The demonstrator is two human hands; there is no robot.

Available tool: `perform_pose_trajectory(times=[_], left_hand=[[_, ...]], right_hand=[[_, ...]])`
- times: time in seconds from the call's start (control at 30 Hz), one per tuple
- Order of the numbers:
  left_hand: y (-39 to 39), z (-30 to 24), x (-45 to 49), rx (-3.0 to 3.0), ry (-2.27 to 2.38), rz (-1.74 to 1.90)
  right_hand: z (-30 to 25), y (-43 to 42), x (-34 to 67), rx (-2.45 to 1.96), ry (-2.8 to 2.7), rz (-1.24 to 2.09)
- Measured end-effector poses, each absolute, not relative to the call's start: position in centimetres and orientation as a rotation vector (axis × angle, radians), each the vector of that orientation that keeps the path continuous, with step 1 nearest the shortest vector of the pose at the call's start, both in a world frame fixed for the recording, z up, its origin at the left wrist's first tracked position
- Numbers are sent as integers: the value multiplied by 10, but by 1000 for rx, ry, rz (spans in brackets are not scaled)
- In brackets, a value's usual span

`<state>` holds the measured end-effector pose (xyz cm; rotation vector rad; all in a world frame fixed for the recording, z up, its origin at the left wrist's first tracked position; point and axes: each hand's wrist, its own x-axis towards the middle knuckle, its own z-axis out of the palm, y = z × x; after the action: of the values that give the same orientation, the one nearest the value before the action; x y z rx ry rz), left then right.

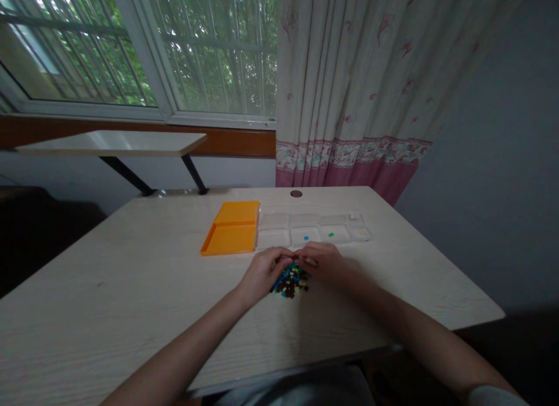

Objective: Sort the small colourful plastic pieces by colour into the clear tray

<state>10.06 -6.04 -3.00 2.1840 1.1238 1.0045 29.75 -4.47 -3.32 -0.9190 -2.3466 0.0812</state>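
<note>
A small heap of tiny coloured pieces (290,282), mostly dark brown, blue, green and pale yellow, lies on the table in front of me. My left hand (264,272) curls at its left side, thumb and fingers drawn together. From the right, my right hand (324,261) bends over the heap's far edge with its fingers closed. The fingertips of both hands nearly meet there. Whatever they pinch is too small to make out. Just beyond the hands is a clear compartment tray (304,226), with a blue piece (306,238), a green piece (331,235) and a yellow piece (361,234) in separate compartments.
Left of the tray lies an open orange case (231,238). A raised shelf (117,143) on black legs stands at the table's back left. Behind the table (152,278), with its round cable hole (296,194), hang a curtain (349,103) and a barred window (209,50).
</note>
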Motion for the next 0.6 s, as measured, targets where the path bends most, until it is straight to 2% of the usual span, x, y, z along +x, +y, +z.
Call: perform_pose_trajectory(times=[0.17,0.6], left_hand=[[-58,-32,98,2218,1202,1060],[-57,-31,93,2441,1048,1060]], right_hand=[[-37,-43,300,-894,-2314,152],[-38,-43,300,-905,-2321,172]])
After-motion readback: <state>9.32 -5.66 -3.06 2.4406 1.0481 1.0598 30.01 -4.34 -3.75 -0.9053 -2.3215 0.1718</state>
